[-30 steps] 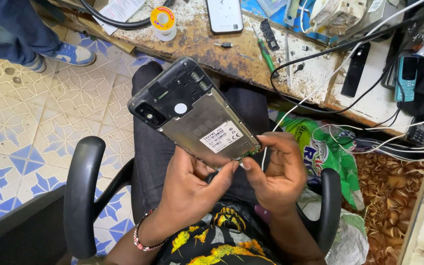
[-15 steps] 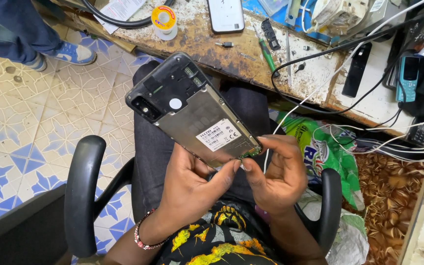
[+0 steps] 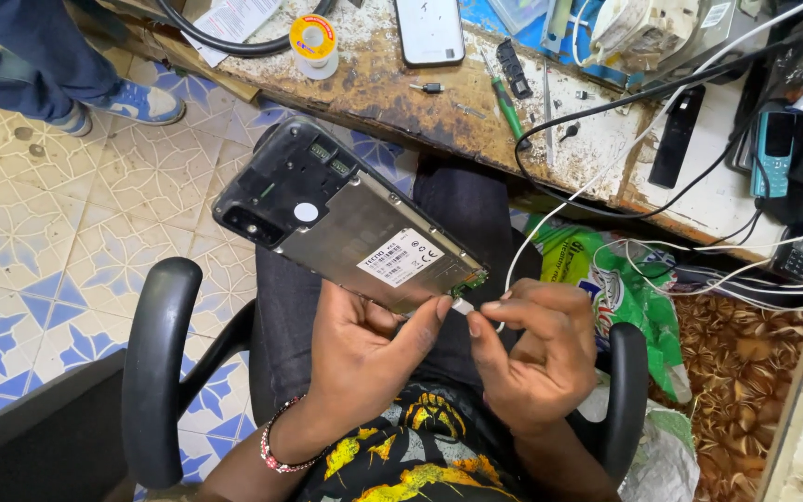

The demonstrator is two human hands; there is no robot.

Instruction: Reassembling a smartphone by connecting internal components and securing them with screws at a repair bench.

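Fingers (image 3: 490, 321) of right hand (image 3: 536, 358) pinch white plug (image 3: 463, 305) at opened phone (image 3: 346, 228).

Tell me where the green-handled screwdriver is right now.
In the head view, the green-handled screwdriver lies on the worn workbench, upper centre, right of the face-down phone.

head cam, looking down, close

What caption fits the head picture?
Left hand holds an opened phone; right hand holds a white plug at its port.
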